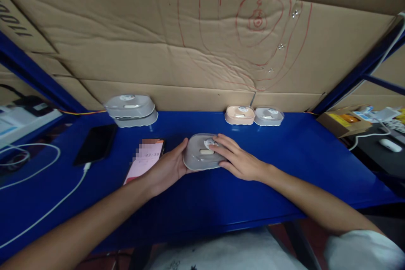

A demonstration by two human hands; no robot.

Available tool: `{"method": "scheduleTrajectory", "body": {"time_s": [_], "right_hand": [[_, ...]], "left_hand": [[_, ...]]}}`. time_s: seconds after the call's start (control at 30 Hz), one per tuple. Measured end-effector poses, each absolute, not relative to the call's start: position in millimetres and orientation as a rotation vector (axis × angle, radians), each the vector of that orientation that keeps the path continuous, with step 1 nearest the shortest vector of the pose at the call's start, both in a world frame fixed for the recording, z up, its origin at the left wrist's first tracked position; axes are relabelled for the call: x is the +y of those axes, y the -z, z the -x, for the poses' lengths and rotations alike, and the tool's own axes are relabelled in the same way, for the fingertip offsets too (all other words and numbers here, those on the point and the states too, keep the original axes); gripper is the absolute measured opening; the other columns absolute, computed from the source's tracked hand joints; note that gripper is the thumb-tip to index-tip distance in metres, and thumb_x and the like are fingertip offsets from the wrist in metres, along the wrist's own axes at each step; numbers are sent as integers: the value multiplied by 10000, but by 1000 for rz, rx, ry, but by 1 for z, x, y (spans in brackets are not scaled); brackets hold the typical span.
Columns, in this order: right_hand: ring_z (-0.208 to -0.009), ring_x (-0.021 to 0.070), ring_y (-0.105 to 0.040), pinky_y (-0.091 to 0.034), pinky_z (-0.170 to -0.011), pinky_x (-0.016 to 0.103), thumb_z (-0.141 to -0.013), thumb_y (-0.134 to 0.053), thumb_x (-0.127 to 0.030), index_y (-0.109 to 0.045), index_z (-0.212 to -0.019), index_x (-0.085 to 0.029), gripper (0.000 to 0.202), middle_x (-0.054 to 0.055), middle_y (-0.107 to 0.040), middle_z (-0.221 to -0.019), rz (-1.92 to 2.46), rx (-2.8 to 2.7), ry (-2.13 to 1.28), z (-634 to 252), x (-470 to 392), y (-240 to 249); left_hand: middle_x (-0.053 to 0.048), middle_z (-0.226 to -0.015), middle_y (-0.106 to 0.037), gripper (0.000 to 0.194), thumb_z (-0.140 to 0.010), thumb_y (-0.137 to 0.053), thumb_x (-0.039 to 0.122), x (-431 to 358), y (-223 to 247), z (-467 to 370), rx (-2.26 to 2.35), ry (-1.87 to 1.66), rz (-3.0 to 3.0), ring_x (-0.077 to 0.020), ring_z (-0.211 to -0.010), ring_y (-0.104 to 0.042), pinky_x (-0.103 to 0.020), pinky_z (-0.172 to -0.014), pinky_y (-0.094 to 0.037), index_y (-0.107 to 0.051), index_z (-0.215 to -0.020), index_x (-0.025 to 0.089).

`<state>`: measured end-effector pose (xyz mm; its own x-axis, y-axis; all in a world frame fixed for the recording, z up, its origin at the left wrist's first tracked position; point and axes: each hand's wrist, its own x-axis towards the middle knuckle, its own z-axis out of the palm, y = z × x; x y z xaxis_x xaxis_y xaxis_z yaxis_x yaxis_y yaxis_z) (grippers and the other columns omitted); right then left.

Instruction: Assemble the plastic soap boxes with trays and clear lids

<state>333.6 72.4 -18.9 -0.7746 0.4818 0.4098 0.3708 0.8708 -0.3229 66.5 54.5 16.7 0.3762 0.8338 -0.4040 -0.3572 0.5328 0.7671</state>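
A grey oval box with a clear lid is held above the blue table. The lid carries a pale tab in its middle and a round white sticker, partly covered by fingers. My left hand grips the box's left end, thumb at the side and fingers underneath. Over the right end lies my right hand, its fingers spread across the lid and gripping that end. The box's underside is hidden.
Two stacked grey boxes stand at the back left. Farther right are a peach box and another grey box. A lit phone lies beside my left forearm, near a dark phone with a white cable. Cardboard walls the back.
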Motion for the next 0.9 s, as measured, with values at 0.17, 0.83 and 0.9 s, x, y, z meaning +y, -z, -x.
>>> {"method": "scheduleTrajectory", "body": {"time_s": [0.17,0.83,0.9], "right_hand": [[-1635,349,-244,-376,-1272,619,-1067,-593,-443,-362,-1634,-240,645,196,-383,-1655,594,-2516,-280,-336,74,15],[-1247,386,-646,-450,-1048,612,-777,-815,-151,-633,-1251,-281,525,89,-707,-1308,1787,-2589,23,-453,82,-43],[-1216,397,-653,-470,-1017,606,-762,-825,-192,-649,-1245,-295,525,83,-712,-1308,2026,-2425,99,-489,86,-35]], "left_hand": [[-131,-1388,-740,526,-1059,-556,567,52,-14,-65,823,-795,-731,-329,-1338,-655,-430,-1061,-561,-670,-1412,194],[-64,-1467,-620,335,-1011,-576,487,43,-4,-64,1146,-740,-1889,-287,-1394,-585,-465,-1185,-474,-692,-1268,307],[-67,-1459,-615,326,-1019,-571,482,45,-1,-63,1140,-739,-1911,-279,-1388,-586,-458,-1179,-481,-696,-1260,303]]}}
